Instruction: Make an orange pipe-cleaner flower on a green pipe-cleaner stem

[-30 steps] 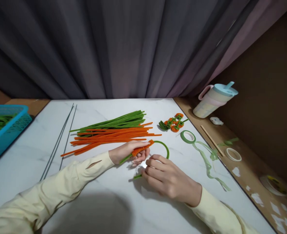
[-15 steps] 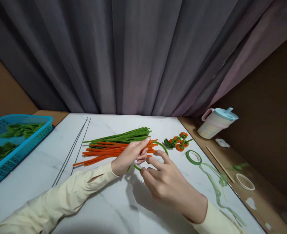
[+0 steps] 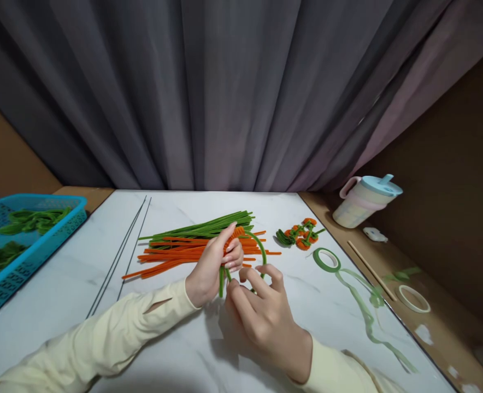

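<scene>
My left hand [image 3: 208,267] is closed around a ribbed orange coil of pipe cleaner [image 3: 235,236]; its top shows above the fingers. From the coil a green pipe cleaner [image 3: 261,245] arches over to the right, and green ends hang below the left fingers. My right hand [image 3: 261,314], with curled fingers, pinches the green pipe cleaner near a lower end; the fingertips are partly hidden. Behind the hands lie a bundle of green pipe cleaners [image 3: 208,226] and a spread of orange pipe cleaners [image 3: 163,256]. Small orange-and-green shaped pieces [image 3: 302,240] sit to the right.
Thin dark wires [image 3: 118,256] lie at left, beside a blue basket [image 3: 75,218] of green leaves. On the right are a green tape roll [image 3: 322,262] with loose strips, a wooden stick [image 3: 370,268], a white ring [image 3: 414,300] and a lidded cup [image 3: 356,210]. A grey curtain hangs behind.
Both hands have shifted slightly left. My left hand has turned so that more of the orange coil shows, and the green arch and hanging ends are now more visible.
</scene>
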Available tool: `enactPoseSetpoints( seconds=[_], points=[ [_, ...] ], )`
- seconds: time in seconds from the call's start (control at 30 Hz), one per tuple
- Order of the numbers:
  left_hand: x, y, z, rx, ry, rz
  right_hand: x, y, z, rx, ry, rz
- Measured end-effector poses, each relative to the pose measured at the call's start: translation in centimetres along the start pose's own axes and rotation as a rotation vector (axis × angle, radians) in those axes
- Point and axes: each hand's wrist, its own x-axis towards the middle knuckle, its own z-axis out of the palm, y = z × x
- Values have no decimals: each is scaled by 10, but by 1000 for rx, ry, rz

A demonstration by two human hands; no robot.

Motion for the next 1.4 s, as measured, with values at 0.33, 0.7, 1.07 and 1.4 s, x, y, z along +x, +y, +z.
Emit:
enactPoseSetpoints(
  seconds=[0.33,0.7,1.07,1.4],
  points=[
    [-3,-10,4,10,52,54,-5,-1,8,-78,18,60],
    [1,4,2,-16,-152,14,-4,14,6,-246,7,-58],
    [-3,3,4,126,-117,42,-1,10,7,-332,6,-88],
    [-1,4,5,163,-39,121,1,6,-9,-374,-207,65]
  ],
)
